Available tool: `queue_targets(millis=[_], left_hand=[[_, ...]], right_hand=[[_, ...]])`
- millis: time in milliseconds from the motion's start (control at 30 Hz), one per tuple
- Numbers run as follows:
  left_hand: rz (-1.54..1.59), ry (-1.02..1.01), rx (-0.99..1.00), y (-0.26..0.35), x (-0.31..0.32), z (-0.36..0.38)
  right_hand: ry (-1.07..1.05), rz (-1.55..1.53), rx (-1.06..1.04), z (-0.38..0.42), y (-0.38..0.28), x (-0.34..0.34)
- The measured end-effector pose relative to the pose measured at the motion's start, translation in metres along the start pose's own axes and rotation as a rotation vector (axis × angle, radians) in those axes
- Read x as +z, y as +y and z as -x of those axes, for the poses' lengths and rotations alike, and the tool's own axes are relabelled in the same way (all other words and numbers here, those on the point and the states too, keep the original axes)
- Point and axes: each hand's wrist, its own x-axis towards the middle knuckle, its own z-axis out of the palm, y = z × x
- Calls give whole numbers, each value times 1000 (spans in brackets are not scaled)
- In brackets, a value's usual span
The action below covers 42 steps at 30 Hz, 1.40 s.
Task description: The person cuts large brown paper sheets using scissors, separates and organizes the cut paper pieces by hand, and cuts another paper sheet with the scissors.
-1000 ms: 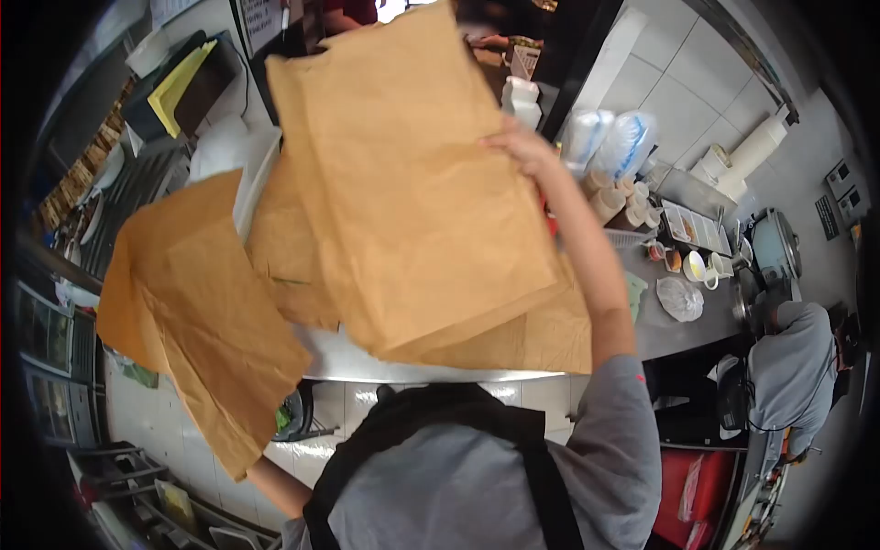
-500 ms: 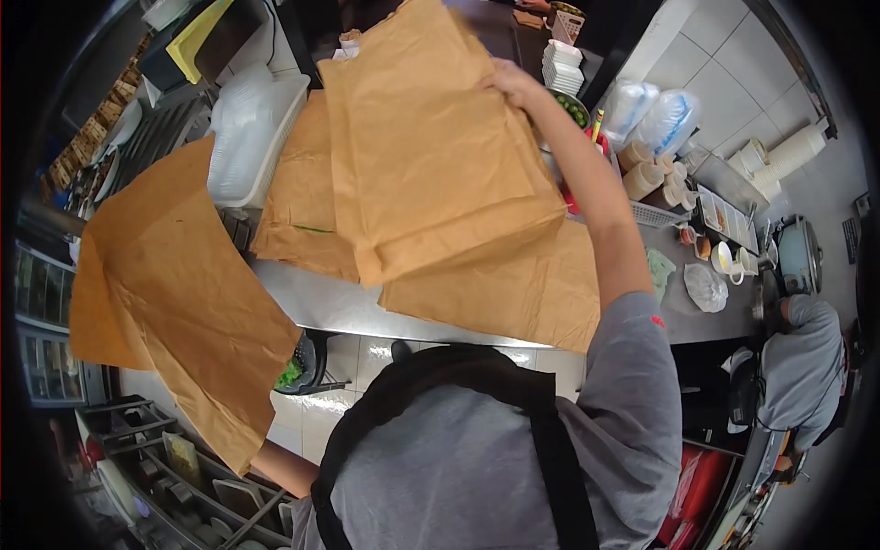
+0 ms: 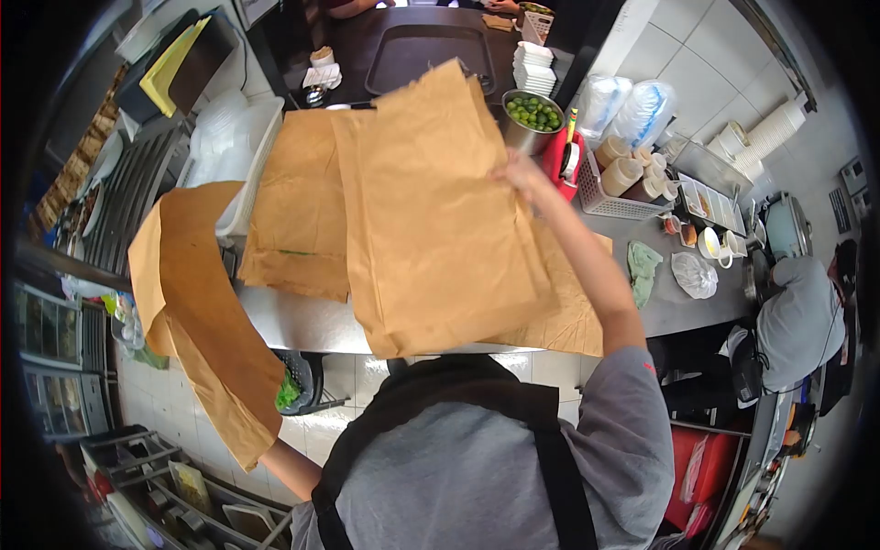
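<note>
My right hand (image 3: 521, 172) is closed on the right edge of a large piece of brown kraft paper (image 3: 440, 229), creased along its sides. This piece is lifted and tilted over the counter. Under and beside it lie more brown kraft paper pieces (image 3: 298, 197), one with a green mark near its lower edge. Low on the left, my left hand is mostly hidden behind a long brown paper sheet (image 3: 220, 339); only the wrist (image 3: 282, 461) shows. That sheet hangs from the hand, curled and folded over at its left edge, beyond the counter.
A white tub of clear plastic containers (image 3: 257, 165) stands left. On the right are a pot of green limes (image 3: 532, 115), a basket of sauce bottles (image 3: 628, 197), a green cloth (image 3: 643, 270) and a plastic bag (image 3: 695, 275). Another person (image 3: 797, 321) works at far right.
My right hand has drawn its paper toward me and down, uncovering the dark tray and the limes. The sheet in my left hand has swung inward and curled narrower.
</note>
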Motion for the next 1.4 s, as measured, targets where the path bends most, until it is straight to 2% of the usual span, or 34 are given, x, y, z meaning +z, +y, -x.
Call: queue_targets(millis=[67,133,200,300,400,500,600,733,833,1033,1100,1200,1300,1333,1400], left_hand=[[1,-19,-15,0,5,-5],[-3,-33,-28,-2,10,-10],[-7,-48,-38,-3,17,-16],[-11,-58,-54,-5,21,-21],[-19,-79,-70,-8,26,-25],[-13,-108,-79,-10,33,-33],[-13,-153,-87,-15,44,-45],[-24,-241,-90,-22,65,-80],[-50,-311,-90,-30,86,-115],[-178,-437,-41,-59,132,-196],[-286,-418,-6,-73,142,-226],[-550,-313,85,-87,140,-251],[-1116,-39,503,-72,156,-227],[-1388,96,529,-52,182,-190],[-1451,-106,741,-58,197,-167]], right_hand=[[57,91,-19,23,14,9],[138,202,48,40,23,14],[243,336,84,27,76,8],[560,746,32,29,124,6],[680,820,24,45,119,9],[546,642,-20,49,106,3],[263,132,172,49,92,-4],[157,-13,-164,43,92,-12],[37,-171,-283,59,44,-14],[8,-130,-277,76,-27,-45],[17,-67,-322,77,-48,-62],[55,-30,-360,78,-81,-93],[110,24,-397,84,-130,-106],[140,43,-408,87,-144,-110],[216,106,-426,80,-164,-119]])
